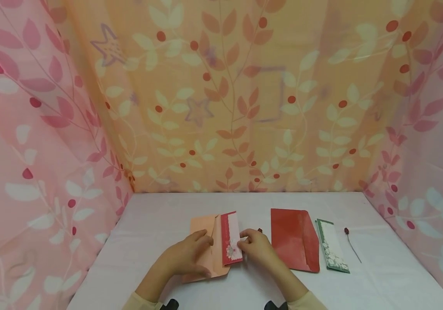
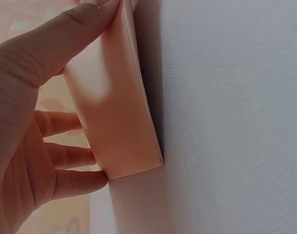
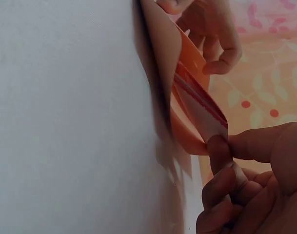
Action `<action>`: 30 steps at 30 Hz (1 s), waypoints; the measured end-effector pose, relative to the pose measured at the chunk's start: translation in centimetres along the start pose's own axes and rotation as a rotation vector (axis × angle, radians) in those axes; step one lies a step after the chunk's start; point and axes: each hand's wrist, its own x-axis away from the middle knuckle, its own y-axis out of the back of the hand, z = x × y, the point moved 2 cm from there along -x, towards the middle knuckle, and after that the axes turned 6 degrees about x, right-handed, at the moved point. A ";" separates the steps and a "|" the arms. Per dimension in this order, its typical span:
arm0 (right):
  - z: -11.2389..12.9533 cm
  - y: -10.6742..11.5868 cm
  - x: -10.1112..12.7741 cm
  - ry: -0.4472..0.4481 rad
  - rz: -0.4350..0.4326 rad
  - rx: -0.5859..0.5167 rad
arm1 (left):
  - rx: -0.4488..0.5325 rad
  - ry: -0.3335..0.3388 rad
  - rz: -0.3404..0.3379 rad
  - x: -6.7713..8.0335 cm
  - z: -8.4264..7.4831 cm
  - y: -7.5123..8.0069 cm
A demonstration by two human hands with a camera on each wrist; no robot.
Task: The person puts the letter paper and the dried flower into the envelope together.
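Note:
A peach envelope [image 1: 202,222] lies on the white table at a slight tilt, its flap side to the right. My left hand [image 1: 188,256] grips it, thumb at the near edge and fingers spread over the far part; in the left wrist view the thumb presses the envelope [image 2: 124,131] from one side. A red and white flowered card [image 1: 234,232] stands at the envelope's opening. My right hand [image 1: 260,249] pinches the card's right edge between thumb and fingers. In the right wrist view the card [image 3: 202,109] is partly between the envelope's flap and body.
Right of my hands lie a red envelope [image 1: 288,239], a green-edged flowered card [image 1: 331,245] and a small dried rose [image 1: 347,231] on a thin stem. Another dark red bud [image 1: 259,230] peeks out behind my right hand. Patterned curtains [image 1: 229,94] surround the white table [image 1: 159,206].

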 end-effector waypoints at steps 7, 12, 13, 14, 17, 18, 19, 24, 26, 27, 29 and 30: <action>0.6 -1.3 0.1 -0.060 0.015 0.039 | -0.014 0.004 0.002 -0.3 0.2 -0.2; 1.2 -1.8 0.0 -0.073 0.015 0.031 | -0.022 -0.015 -0.016 -0.3 0.0 0.0; 1.3 -1.9 0.0 -0.072 0.017 0.028 | -0.020 -0.020 -0.020 -0.3 0.0 0.1; 1.3 -2.0 0.0 -0.072 0.019 0.028 | -0.015 -0.024 -0.023 -0.2 -0.1 0.1; 1.5 -2.3 0.0 -0.068 0.023 0.027 | -0.006 -0.026 -0.019 -0.1 -0.1 0.1; 1.5 -2.4 0.0 -0.069 0.026 0.020 | -0.002 -0.021 -0.014 -0.1 -0.1 0.1; 1.5 -2.5 0.0 -0.069 0.026 0.016 | 0.004 -0.014 -0.010 -0.1 0.0 0.1; 1.8 -2.7 -0.1 -0.065 0.037 -0.032 | 0.014 0.009 0.006 -0.1 0.3 0.0; 1.9 -2.8 -0.1 -0.066 0.041 -0.051 | 0.014 0.007 0.006 -0.1 0.3 0.0; 1.9 -2.8 -0.1 -0.068 0.044 -0.059 | 0.013 0.007 0.006 -0.1 0.3 -0.1; 1.9 -2.9 -0.2 -0.064 0.049 -0.057 | 0.008 0.005 0.004 -0.1 0.3 -0.1; 1.9 -3.0 -0.2 -0.058 0.051 -0.054 | 0.005 0.001 0.002 -0.1 0.3 -0.1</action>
